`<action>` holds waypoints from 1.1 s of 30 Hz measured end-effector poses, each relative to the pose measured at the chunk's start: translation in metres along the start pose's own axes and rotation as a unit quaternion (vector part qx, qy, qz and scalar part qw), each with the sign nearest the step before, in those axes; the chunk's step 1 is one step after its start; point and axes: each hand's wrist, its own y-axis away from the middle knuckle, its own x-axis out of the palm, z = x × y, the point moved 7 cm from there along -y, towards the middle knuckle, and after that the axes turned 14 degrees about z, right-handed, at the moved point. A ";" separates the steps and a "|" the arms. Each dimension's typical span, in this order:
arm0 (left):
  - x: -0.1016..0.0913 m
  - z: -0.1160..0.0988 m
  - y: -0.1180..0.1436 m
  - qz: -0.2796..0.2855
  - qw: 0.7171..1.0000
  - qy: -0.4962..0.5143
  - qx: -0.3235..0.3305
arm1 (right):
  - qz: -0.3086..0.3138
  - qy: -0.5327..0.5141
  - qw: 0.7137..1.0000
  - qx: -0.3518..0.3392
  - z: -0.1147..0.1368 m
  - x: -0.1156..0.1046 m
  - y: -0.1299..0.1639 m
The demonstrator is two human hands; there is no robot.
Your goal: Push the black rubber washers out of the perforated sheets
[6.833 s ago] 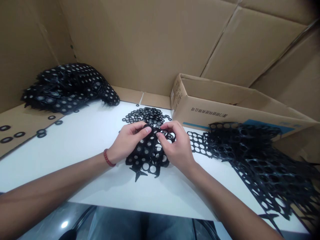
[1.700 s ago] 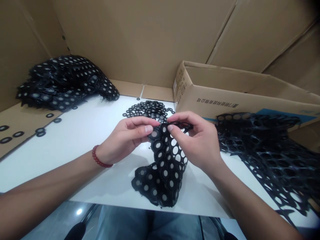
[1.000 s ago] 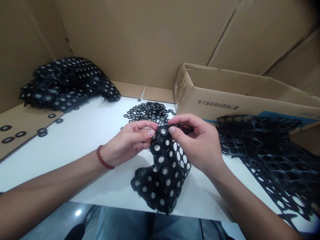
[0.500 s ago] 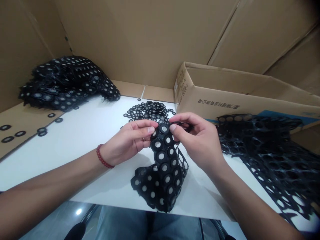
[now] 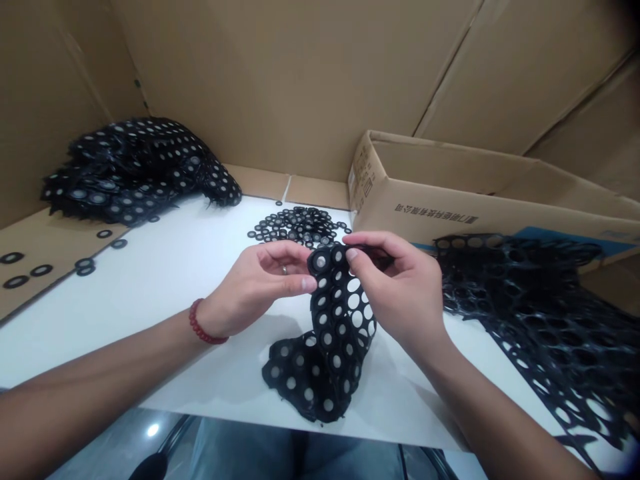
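Observation:
A black rubber sheet (image 5: 327,340) studded with round washers hangs from both my hands over the white table (image 5: 175,273), its lower end crumpled near the front edge. My left hand (image 5: 260,283) pinches the sheet's top at its left side, thumb against a washer. My right hand (image 5: 400,287) grips the top from the right, fingertips on the upper washers; part of the sheet there has bare round holes. A pile of loose black washers (image 5: 297,225) lies just behind my hands.
A heap of washer sheets (image 5: 135,170) sits at the back left. Punched-out black webbing (image 5: 530,300) spreads over the right side. An open cardboard box (image 5: 480,200) stands behind it. Several loose washers (image 5: 30,267) lie on cardboard at left. Cardboard walls surround the table.
Since half a second ago my left thumb has slid lower along the sheet's top edge and the sheet has shifted slightly; both hands stay at its top.

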 end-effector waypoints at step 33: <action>0.012 -0.025 0.001 -0.019 0.964 -0.258 0.069 | 0.161 0.118 0.959 -0.203 0.038 0.019 0.012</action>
